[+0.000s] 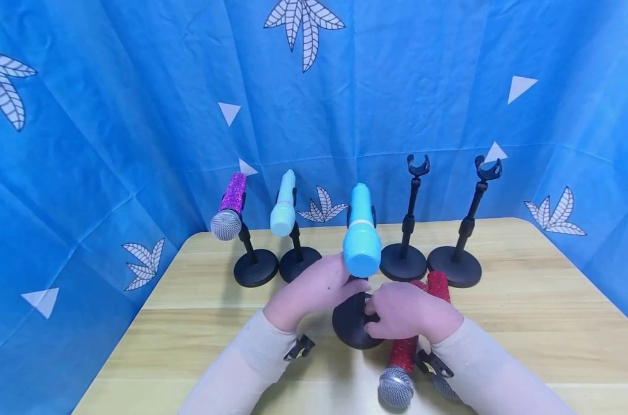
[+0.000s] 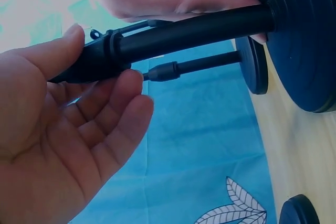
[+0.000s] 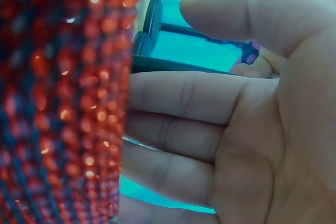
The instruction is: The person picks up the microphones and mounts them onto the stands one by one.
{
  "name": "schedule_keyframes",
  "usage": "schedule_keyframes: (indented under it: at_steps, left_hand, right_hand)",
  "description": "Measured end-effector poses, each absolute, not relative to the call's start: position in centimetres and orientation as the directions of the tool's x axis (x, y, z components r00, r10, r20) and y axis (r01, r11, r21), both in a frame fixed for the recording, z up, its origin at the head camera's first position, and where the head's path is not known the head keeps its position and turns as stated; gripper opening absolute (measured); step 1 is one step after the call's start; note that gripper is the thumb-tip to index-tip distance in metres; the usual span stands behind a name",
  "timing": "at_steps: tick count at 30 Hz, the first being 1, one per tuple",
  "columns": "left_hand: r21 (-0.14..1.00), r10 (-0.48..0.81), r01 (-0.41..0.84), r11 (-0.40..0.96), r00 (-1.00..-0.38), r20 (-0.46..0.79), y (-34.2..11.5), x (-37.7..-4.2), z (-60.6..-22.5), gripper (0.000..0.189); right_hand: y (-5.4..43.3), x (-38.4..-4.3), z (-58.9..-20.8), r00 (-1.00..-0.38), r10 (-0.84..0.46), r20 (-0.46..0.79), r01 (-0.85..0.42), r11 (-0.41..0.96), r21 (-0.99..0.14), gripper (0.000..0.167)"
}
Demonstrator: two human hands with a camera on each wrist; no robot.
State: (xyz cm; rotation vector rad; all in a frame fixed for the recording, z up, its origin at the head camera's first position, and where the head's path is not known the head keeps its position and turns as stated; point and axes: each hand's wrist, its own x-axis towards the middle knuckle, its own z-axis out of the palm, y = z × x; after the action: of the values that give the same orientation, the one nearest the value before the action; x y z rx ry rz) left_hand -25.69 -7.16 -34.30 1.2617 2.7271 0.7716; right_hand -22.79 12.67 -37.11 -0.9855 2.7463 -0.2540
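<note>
A bright blue microphone rests in the clip of the middle black stand, head facing me. My left hand grips that microphone stand at the collar on its pole, thumb on one side and fingers on the other. Low on the same pole, just above the round base, my right hand touches it with extended fingers, thumb held apart. Two red glittery microphones lie under and beside the right hand; the nearer one shows its silver mesh head, and the other is partly covered by the forearm.
Behind on the left, a purple glitter microphone and a pale turquoise one sit on stands. Two stands with bare clips, one here and one farther right, stand at the back right. A blue curtain surrounds the wooden table.
</note>
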Motion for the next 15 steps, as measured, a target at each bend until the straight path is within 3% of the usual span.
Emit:
schedule_keyframes:
  at_steps: [5,15]
  left_hand:
    - [0.466,0.743,0.705,0.535,-0.655,0.139,-7.35,-25.45,-34.08,0.018]
    - [0.458,0.721,0.692,0.558,-0.677,0.145,-7.31,-25.55,-33.97,0.042]
  right_hand:
    - [12.74,-22.81,-37.25,-0.754,-0.643,-0.135,-0.608,0.760,-0.230,0.014]
    - [12.82,-22.90,-37.33,-0.750,-0.649,-0.128,-0.604,0.751,-0.267,0.013]
